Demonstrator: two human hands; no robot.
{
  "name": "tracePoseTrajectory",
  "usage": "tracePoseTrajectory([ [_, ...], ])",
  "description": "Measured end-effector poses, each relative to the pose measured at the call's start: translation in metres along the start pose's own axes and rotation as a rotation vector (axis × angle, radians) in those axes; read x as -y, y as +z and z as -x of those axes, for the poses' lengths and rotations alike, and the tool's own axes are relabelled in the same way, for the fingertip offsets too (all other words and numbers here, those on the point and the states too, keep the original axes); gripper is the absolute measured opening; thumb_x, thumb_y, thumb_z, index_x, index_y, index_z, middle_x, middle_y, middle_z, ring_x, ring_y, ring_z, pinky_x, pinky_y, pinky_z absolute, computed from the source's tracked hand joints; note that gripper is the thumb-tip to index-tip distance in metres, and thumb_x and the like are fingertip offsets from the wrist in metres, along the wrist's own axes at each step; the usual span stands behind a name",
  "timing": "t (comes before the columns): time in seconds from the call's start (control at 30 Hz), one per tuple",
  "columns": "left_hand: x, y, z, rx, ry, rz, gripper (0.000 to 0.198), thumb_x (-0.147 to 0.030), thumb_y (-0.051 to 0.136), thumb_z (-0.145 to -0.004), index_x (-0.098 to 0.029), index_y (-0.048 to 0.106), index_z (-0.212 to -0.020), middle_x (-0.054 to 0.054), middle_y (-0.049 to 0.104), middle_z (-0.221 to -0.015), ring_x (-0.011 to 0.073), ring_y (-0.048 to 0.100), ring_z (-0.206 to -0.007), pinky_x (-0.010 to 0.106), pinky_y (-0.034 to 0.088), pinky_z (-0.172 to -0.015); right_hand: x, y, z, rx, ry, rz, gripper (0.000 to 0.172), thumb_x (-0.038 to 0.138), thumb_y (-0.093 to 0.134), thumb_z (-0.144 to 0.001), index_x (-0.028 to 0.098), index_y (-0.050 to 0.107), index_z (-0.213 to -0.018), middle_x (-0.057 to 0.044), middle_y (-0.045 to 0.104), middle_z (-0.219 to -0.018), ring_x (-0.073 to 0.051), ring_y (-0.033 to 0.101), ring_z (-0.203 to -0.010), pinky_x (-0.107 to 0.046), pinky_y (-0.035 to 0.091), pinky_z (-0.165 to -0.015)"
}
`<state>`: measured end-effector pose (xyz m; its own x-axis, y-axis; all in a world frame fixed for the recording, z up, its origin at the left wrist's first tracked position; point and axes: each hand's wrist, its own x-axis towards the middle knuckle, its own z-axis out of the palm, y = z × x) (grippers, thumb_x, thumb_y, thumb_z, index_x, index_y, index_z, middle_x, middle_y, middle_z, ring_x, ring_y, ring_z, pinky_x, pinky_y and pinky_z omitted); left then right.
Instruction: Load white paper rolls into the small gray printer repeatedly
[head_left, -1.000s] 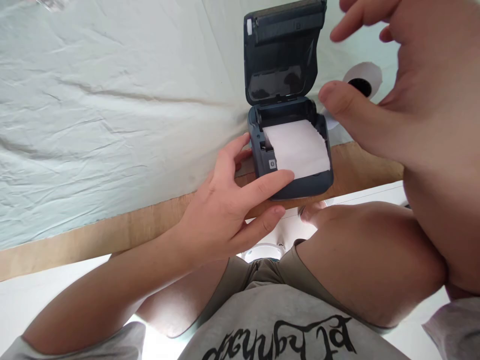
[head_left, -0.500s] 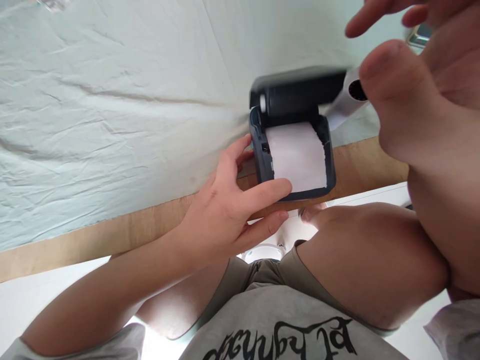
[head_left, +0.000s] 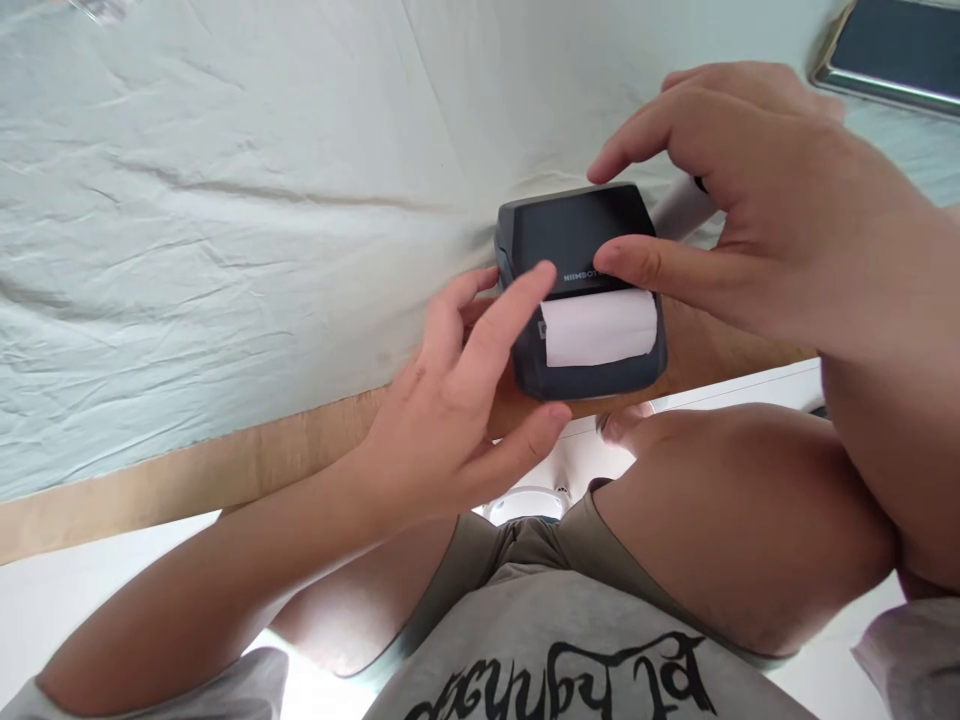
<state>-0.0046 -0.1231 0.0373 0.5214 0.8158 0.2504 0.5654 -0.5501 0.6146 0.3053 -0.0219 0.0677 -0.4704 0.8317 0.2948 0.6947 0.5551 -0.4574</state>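
Observation:
A dark label printer (head_left: 577,235) with NIIMBOT-like lettering lies near the table's front edge, its lid down. A strip of white label paper (head_left: 600,330) comes out from under the lid over its front part. My left hand (head_left: 457,390) is at the printer's left side, fingers against that side, one finger over the lid and the thumb by the front edge. Above the right part of the lid is my right hand (head_left: 750,190), fingers apart, thumb at the lid and a fingertip by the back edge. A white cylindrical object (head_left: 684,207) is partly hidden behind this hand.
A phone-like dark slab with a light rim (head_left: 892,55) lies at the back right. Pale wrinkled cloth (head_left: 262,250) covers the table, leaving a bare wooden edge (head_left: 300,450) in front. Something clear and shiny (head_left: 105,8) sits at the top left corner.
The printer's lid has come down over the label roll, leaving the paper strip outside. My right hand has moved left and over the lid. One left finger has shifted from the rim onto the lid.

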Motion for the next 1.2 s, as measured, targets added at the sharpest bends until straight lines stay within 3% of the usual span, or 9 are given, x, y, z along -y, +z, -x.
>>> tracePoseTrajectory([
  [0.17, 0.001, -0.008, -0.003, 0.043, -0.110, 0.009, 0.078, -0.074, 0.055, -0.122, -0.036, 0.047, -0.190, 0.020, 0.048, -0.185, 0.0448, 0.065, -0.163, 0.069, 0.069, -0.129, -0.006, -0.007, -0.006, 0.134, 0.001, -0.007, 0.067, 0.089, 0.075, -0.103, 0.053, 0.071, -0.159, -0.005, 0.066, -0.173, -0.057, 0.028, -0.191, -0.103, 0.000, -0.147],
  [0.23, 0.001, -0.009, -0.003, 0.037, -0.116, -0.006, 0.077, -0.074, 0.054, -0.122, -0.035, 0.050, -0.188, 0.020, 0.051, -0.183, 0.0440, 0.061, -0.167, 0.066, 0.070, -0.128, -0.002, -0.005, -0.004, 0.114, 0.018, 0.021, 0.061, 0.084, 0.076, -0.104, 0.053, 0.073, -0.157, -0.003, 0.066, -0.176, -0.058, 0.028, -0.191, -0.106, 0.006, -0.146],
  [0.33, 0.001, -0.007, -0.001, 0.019, -0.072, -0.020, 0.080, -0.071, 0.059, -0.121, -0.029, 0.047, -0.188, 0.021, 0.050, -0.185, 0.0432, 0.058, -0.173, 0.063, 0.069, -0.129, 0.006, 0.004, 0.003, 0.034, -0.020, 0.093, 0.055, 0.079, 0.068, -0.111, 0.048, 0.075, -0.155, -0.005, 0.076, -0.163, -0.057, 0.050, -0.180, -0.103, 0.029, -0.142],
  [0.47, 0.004, 0.000, 0.004, -0.013, -0.001, -0.049, 0.085, -0.066, 0.070, -0.118, -0.029, 0.041, -0.190, 0.020, 0.051, -0.192, 0.0449, 0.057, -0.177, 0.063, 0.066, -0.135, 0.021, 0.009, 0.013, -0.238, -0.156, 0.218, 0.049, 0.071, 0.059, -0.117, 0.032, 0.079, -0.138, -0.008, 0.084, -0.146, -0.046, 0.073, -0.157, -0.078, 0.050, -0.139],
  [0.57, 0.005, 0.005, 0.006, -0.045, 0.024, -0.065, 0.087, -0.069, 0.073, -0.118, -0.030, 0.041, -0.189, 0.020, 0.051, -0.194, 0.0449, 0.059, -0.178, 0.060, 0.066, -0.136, 0.034, -0.001, 0.023, -0.225, -0.088, 0.307, 0.036, 0.062, 0.061, -0.116, 0.033, 0.078, -0.130, -0.004, 0.086, -0.127, -0.033, 0.083, -0.124, -0.062, 0.062, -0.115],
  [0.67, 0.002, 0.008, 0.004, -0.062, 0.021, -0.069, 0.085, -0.070, 0.067, -0.122, -0.031, 0.036, -0.191, 0.020, 0.053, -0.195, 0.0421, 0.062, -0.177, 0.057, 0.065, -0.138, 0.042, -0.011, 0.035, -0.186, 0.042, 0.227, 0.034, 0.061, 0.057, -0.120, 0.039, 0.075, -0.139, 0.000, 0.077, -0.091, -0.021, 0.073, -0.081, -0.052, 0.058, -0.090],
  [0.73, 0.000, 0.009, 0.002, -0.067, 0.034, -0.064, 0.086, -0.073, 0.062, -0.124, -0.030, 0.031, -0.192, 0.021, 0.056, -0.193, 0.0420, 0.062, -0.178, 0.059, 0.065, -0.139, 0.041, -0.012, 0.040, -0.161, 0.084, 0.126, 0.049, 0.077, 0.047, -0.122, 0.044, 0.072, -0.148, 0.002, 0.071, -0.078, -0.017, 0.063, -0.064, -0.050, 0.054, -0.081],
  [0.93, -0.007, 0.010, -0.002, -0.059, -0.016, -0.057, 0.091, -0.081, 0.060, -0.123, -0.026, 0.034, -0.191, 0.021, 0.060, -0.191, 0.0437, 0.060, -0.179, 0.060, 0.064, -0.139, 0.027, 0.013, 0.038, 0.105, 0.224, -0.169, 0.105, 0.119, 0.044, -0.096, 0.039, 0.071, -0.158, 0.002, 0.053, -0.071, -0.015, 0.053, -0.063, -0.037, 0.041, -0.074],
  [1.2, -0.022, 0.012, -0.006, -0.089, -0.189, -0.109, 0.095, -0.091, 0.057, -0.119, -0.027, 0.041, -0.187, 0.016, 0.076, -0.176, 0.0390, 0.085, -0.151, 0.049, 0.074, -0.124, 0.025, 0.030, 0.045, -0.022, 0.162, -0.337, 0.099, 0.114, 0.048, -0.100, 0.040, 0.067, -0.163, 0.010, 0.045, -0.060, -0.007, 0.048, -0.051, -0.030, 0.036, -0.064],
])
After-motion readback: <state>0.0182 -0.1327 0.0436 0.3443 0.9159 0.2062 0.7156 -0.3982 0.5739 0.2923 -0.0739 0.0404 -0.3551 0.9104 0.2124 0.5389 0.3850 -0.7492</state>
